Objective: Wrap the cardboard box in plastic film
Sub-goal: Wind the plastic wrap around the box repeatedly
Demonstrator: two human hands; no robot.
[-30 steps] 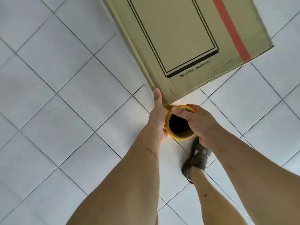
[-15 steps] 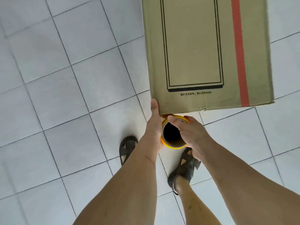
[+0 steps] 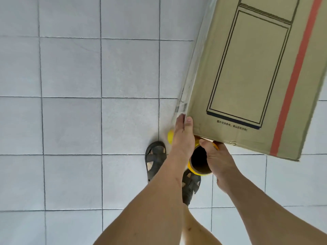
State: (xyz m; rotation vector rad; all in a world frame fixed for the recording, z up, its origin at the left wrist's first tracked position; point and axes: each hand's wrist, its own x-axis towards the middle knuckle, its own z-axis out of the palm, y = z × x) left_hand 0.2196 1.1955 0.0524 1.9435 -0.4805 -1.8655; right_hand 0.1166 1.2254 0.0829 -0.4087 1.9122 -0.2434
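Both hands (image 3: 182,138) (image 3: 218,161) around film roll (image 3: 199,162) beside cardboard box (image 3: 247,68)

film roll (image 3: 199,160) between both hands, just below cardboard box (image 3: 251,71) corner

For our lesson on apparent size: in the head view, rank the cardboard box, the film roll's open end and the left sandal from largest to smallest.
1. cardboard box, by far.
2. left sandal.
3. film roll, open end.

The last two look close, and the roll sits nearer the camera, so that order is unsure.
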